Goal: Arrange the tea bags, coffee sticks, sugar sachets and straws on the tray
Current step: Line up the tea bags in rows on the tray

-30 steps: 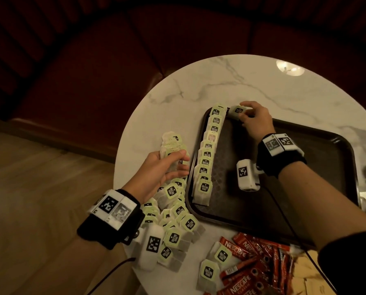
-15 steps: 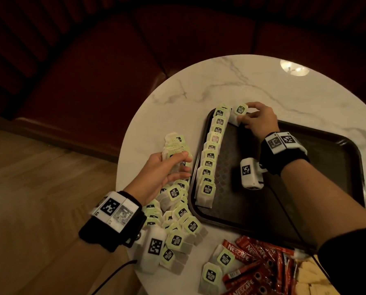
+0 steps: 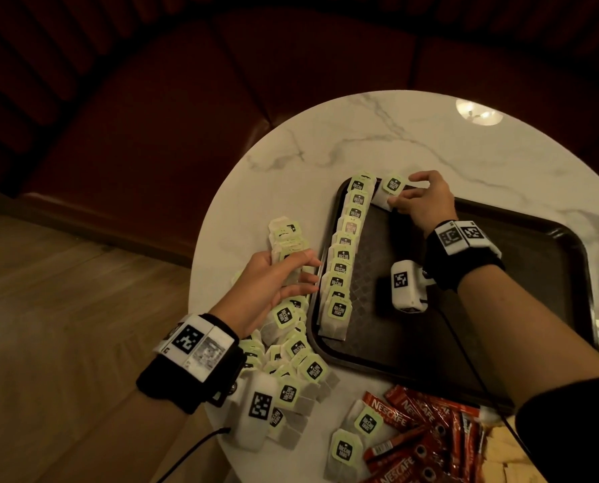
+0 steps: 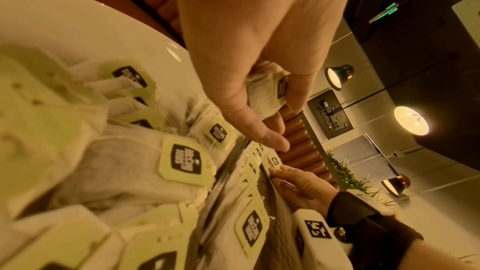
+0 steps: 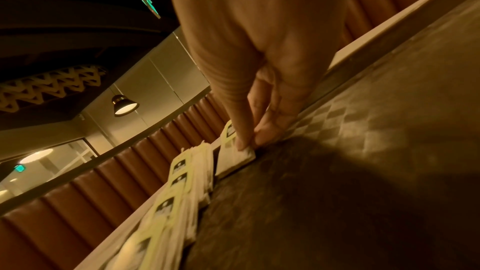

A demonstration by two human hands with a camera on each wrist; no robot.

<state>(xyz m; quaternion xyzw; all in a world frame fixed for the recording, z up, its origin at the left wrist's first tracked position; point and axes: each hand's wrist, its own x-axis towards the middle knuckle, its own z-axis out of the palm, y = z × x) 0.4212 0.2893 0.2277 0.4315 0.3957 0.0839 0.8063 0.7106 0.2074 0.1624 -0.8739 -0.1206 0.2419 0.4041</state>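
A dark tray (image 3: pixel 521 273) lies on the round marble table (image 3: pixel 378 141). A row of green-tagged tea bags (image 3: pixel 343 259) runs along its left wall. At the tray's far left corner my right hand (image 3: pixel 401 196) pinches one tea bag (image 3: pixel 390 190) by its lower edge, the bag (image 5: pixel 235 156) leaning against the far wall. Left of the tray, my left hand (image 3: pixel 291 277) grips a stack of tea bags (image 3: pixel 286 238), seen up close as a stack (image 4: pixel 270 91) between thumb and fingers. Loose tea bags (image 3: pixel 298 360) lie heaped under that wrist.
Red coffee sticks (image 3: pixel 423 430) lie in a pile at the table's near edge, with two stray tea bags (image 3: pixel 347 447) beside them. A dark red upholstered bench (image 3: pixel 151 116) curves behind the table. Wooden floor (image 3: pixel 47 325) is at left.
My right hand has shifted the single tea bag slightly at the far corner and stood it against the far wall. The left hand keeps its stack almost still.
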